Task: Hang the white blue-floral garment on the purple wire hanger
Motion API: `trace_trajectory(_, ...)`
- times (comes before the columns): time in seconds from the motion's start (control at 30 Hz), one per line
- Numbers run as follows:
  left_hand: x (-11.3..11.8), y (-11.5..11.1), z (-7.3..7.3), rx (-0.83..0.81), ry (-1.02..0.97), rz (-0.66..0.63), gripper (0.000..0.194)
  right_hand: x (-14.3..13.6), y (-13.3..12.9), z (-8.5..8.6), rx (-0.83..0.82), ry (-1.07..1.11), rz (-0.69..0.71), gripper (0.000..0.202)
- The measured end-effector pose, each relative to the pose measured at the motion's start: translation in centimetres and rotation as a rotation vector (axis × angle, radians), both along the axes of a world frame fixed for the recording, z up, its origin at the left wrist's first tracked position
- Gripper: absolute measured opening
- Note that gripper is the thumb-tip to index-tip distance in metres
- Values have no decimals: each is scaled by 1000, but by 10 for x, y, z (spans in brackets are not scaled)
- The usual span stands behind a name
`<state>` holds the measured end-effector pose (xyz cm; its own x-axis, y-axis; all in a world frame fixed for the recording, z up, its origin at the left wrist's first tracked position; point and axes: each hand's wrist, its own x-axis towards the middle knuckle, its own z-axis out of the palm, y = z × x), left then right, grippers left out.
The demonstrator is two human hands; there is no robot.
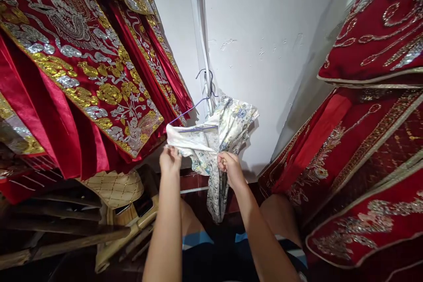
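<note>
A white floral garment (235,116) hangs on a thin purple wire hanger (194,106) in front of me. Its right shoulder covers the hanger, while at the left the hanger's upper wire is bare. My left hand (170,158) pinches the cloth at its left edge, just below the hanger's end. With fingers curled, my right hand (229,165) grips the garment's front near the middle. Between both hands the cloth is stretched, its pale inner side showing. A long patterned strip of the garment dangles below my right hand.
Red embroidered garments (109,75) with gold and silver sequins hang at the left. More red beaded garments (373,141) hang at the right. A white wall (264,31) stands behind, with a pale vertical strip (201,22). Bamboo furniture (128,233) sits at lower left.
</note>
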<state>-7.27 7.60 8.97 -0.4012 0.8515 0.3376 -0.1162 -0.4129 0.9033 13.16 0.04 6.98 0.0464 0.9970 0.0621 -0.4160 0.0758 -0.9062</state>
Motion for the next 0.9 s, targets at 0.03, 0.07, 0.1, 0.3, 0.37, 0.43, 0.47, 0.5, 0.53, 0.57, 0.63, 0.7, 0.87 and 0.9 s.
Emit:
trace_trajectory(0.03,13,-7,-14,-54,-69,3,39,2,-5,-5,-19,9,-8,26)
trace_trajectory(0.07,28,-13,-27,-103,-139,4,37,5,-9,-10,-31,2,-19,27)
trace_trajectory(0.1,41,-19,-36,-142,-192,2,33,10,-13,-17,-33,-28,-33,28)
trace_trajectory(0.3,91,-48,-29,-88,-366,-180,37,52,-23,-48,-63,-381,-115,39)
trace_trajectory(0.37,100,-58,-10,31,-232,-276,36,58,-18,-45,-26,-425,-176,38)
trace_trajectory(0.43,109,-69,9,120,24,-350,32,56,-12,-34,12,-364,-130,40)
trace_trajectory(0.47,112,-72,17,156,153,-391,29,53,-8,-27,16,-295,-53,44)
trace_trajectory(0.5,115,-75,23,187,267,-430,27,50,-6,-20,11,-217,50,48)
trace_trajectory(0.53,116,-76,27,213,355,-457,26,48,-3,-12,-3,-139,164,49)
trace_trajectory(0.57,114,-76,29,230,412,-464,26,47,-2,-5,-18,-70,275,48)
trace_trajectory(0.63,106,-73,25,208,461,-461,29,52,0,9,-25,-6,450,44)
trace_trajectory(0.7,94,-69,14,104,453,-558,40,62,3,23,15,-25,568,43)
trace_trajectory(0.87,65,-80,-22,-188,661,-1048,57,87,19,61,197,-314,536,19)
trace_trajectory(0.9,59,-84,-27,-227,762,-1101,53,90,25,68,259,-405,437,12)
